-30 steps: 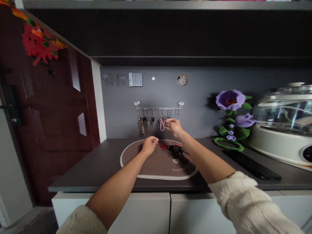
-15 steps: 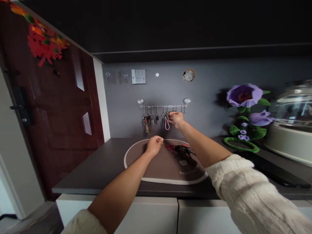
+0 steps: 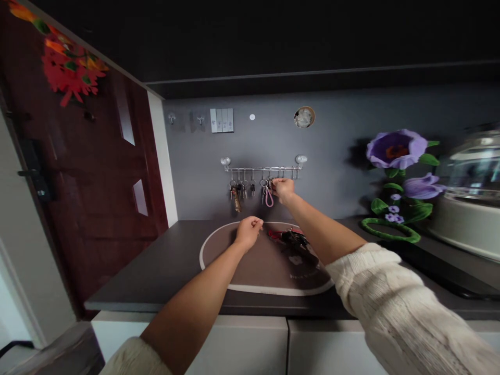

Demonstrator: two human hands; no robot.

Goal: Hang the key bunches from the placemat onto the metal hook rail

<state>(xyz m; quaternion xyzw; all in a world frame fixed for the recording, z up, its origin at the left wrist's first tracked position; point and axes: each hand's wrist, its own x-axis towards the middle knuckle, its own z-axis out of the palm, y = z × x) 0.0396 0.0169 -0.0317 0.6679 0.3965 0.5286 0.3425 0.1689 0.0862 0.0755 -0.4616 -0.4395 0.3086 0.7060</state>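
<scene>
A clear rack with a row of hooks is fixed to the grey wall, and several bunches of keys hang from its left half. My right hand is at the rack, its fingers pinched on a key ring at a hook right of the pink loop strap; the fingers partly hide the ring. Lower down, my left hand hovers over the brown mat, thumb and fingers pressed together. Whatever it may hold is too small to make out. A pile of keys with a red strap lies on the mat.
A purple fabric flower with a green ring base stands at right, beside a white appliance with a clear lid. A flat black object lies in front. A dark cabinet overhangs the counter. The red door is at left.
The view has shifted slightly. My right hand stays at the same part of the rack, with its fingers a little more curled. My left hand has barely moved.
</scene>
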